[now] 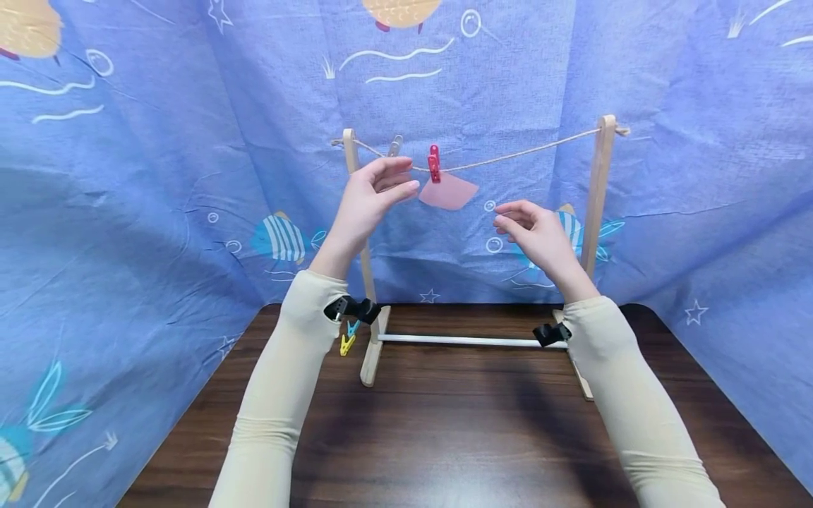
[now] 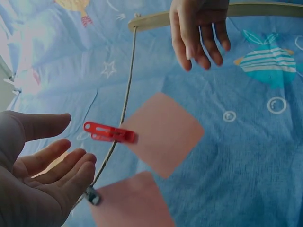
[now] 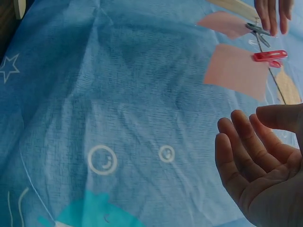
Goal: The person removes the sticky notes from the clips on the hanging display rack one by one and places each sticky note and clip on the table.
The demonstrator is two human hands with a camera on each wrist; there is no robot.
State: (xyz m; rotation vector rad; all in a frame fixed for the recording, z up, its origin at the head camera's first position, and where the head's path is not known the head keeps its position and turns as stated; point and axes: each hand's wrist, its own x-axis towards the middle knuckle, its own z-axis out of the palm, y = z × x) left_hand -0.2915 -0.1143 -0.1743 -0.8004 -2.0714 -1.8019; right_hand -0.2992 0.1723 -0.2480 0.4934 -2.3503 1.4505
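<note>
A pink square of paper [image 1: 449, 192] hangs by one corner from the rope [image 1: 521, 153], held by a red clothespin [image 1: 435, 164]. Left of it, a grey clothespin [image 1: 395, 145] fixes a second pink square [image 2: 132, 203], which the left hand hides in the head view. My left hand [image 1: 379, 190] is raised just left of the red clothespin, thumb and fingers apart, holding nothing. Lower down and to the right of the paper, my right hand [image 1: 533, 233] hovers with relaxed, slightly bent fingers and nothing in them.
Two wooden posts [image 1: 600, 197] carry the sagging rope, joined near the table by a white bar [image 1: 470, 341]. By the left post foot lie a yellow clothespin [image 1: 346, 345] and a blue clothespin [image 1: 353, 327] on the dark wooden table [image 1: 444, 423]. A blue patterned curtain [image 1: 267, 106] surrounds the table.
</note>
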